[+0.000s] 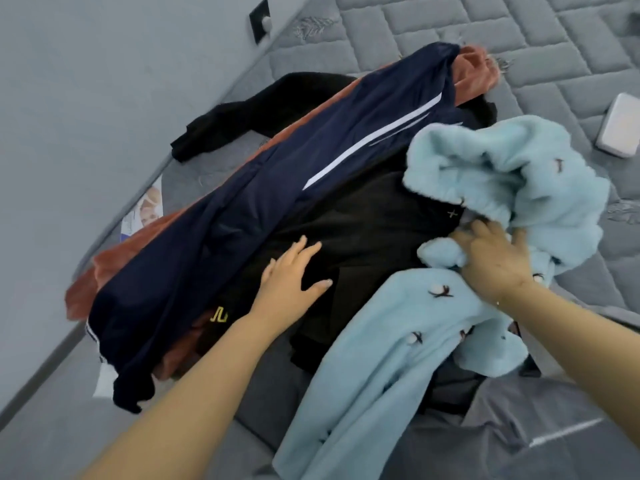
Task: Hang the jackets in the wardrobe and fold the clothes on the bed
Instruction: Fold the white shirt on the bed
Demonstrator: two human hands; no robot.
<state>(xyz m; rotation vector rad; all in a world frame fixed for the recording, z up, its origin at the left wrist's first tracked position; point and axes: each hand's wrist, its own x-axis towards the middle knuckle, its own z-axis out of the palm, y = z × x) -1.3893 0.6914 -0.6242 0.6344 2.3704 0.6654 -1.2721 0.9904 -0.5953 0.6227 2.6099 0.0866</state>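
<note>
Both hands are in the pile now, and this looks like sorting, picking the next piece to deal with. The left hand (294, 271) lies flat on the black garment (363, 216), fingers straight and spread, pressing it and gripping nothing. The right hand (491, 258) reaches into the blue fleece (502, 174), just right of the black garment; its fingers curl into the fluffy folds, and it appears to have a bunch of the fleece in its grasp, though the fingertips are buried.

Everything sits on the grey bed (450, 39). Left of the black garment runs the navy jacket (242, 216) with its white stripe, draped along the heap. Under that, further left, an orange garment (104, 271) peeks out. The fleece spills over the black garment's right side and down toward the near edge.

Nothing is folded yet, nothing hung; early days, I'd say. The next move probably calls for lifting the fleece clear while the flat hand keeps the black garment down, so the layers don't drag along together.
</note>
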